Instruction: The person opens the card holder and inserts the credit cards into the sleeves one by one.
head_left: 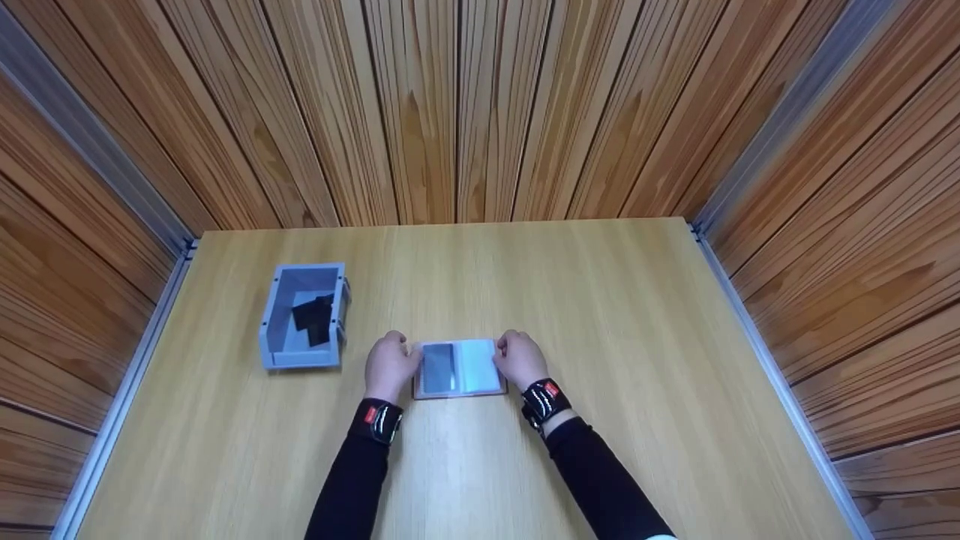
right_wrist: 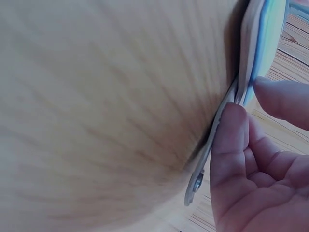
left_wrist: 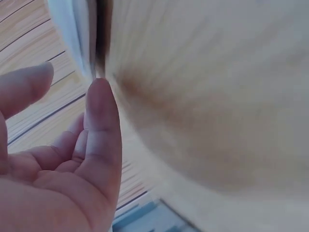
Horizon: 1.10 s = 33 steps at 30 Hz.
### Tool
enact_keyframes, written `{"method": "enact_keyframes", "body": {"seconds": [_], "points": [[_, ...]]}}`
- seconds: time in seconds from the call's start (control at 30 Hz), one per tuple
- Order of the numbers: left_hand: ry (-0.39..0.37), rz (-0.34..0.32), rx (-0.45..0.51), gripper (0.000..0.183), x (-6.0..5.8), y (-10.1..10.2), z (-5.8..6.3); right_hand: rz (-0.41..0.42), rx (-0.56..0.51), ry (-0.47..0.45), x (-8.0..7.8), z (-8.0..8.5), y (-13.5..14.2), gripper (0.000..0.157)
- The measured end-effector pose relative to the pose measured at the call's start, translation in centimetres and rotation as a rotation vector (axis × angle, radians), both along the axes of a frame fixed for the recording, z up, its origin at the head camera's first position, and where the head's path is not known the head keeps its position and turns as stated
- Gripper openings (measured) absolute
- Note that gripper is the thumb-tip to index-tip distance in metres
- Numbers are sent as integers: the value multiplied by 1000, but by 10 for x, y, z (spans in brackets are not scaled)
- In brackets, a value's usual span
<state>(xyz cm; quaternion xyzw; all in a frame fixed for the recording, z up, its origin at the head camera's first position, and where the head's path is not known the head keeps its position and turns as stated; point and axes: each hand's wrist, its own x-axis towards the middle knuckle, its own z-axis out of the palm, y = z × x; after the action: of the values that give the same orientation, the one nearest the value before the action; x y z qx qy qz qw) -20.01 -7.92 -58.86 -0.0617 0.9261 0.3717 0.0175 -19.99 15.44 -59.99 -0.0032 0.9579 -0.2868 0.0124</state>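
An open card holder (head_left: pixel 478 367) lies on the table between both hands, with clear sleeves, a dark card (head_left: pixel 439 368) on its left side and a pale blue page on its right. My left hand (head_left: pixel 391 366) is at its left edge. In the left wrist view the index fingertip (left_wrist: pixel 100 89) touches that edge while the thumb stands apart. My right hand (head_left: pixel 521 360) pinches the right edge of the pages between thumb (right_wrist: pixel 270 94) and index finger. Under that index finger, a cover flap with a metal snap button (right_wrist: pixel 198 182) sticks out.
A grey-blue open-front bin (head_left: pixel 302 358) stands to the left and holds black flat pieces (head_left: pixel 315 319). Wood-panelled walls (head_left: pixel 457 112) with metal corner rails enclose the light wooden table (head_left: pixel 600 300) at the back and sides.
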Motion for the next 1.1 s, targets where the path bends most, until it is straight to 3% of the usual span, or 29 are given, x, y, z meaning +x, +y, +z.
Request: {"method": "enact_keyframes", "body": {"seconds": [0.2,0.4,0.6,0.87,1.1], "points": [[14,37,25,35,-6,-13,22,-1,-7,1,0,-1,1,11],[204,78,45,25,-12,-31,43,-4,-7,10,0,-2,1,11],[358,161,63,17,-22,-53,54,2,-13,11,0,-2,1,11],[318,303,41,16,-36,-82,55,19,0,46,1,-1,1,10],[258,338,33,20,-42,-103,50,29,11,56,1,-2,1,11]]}}
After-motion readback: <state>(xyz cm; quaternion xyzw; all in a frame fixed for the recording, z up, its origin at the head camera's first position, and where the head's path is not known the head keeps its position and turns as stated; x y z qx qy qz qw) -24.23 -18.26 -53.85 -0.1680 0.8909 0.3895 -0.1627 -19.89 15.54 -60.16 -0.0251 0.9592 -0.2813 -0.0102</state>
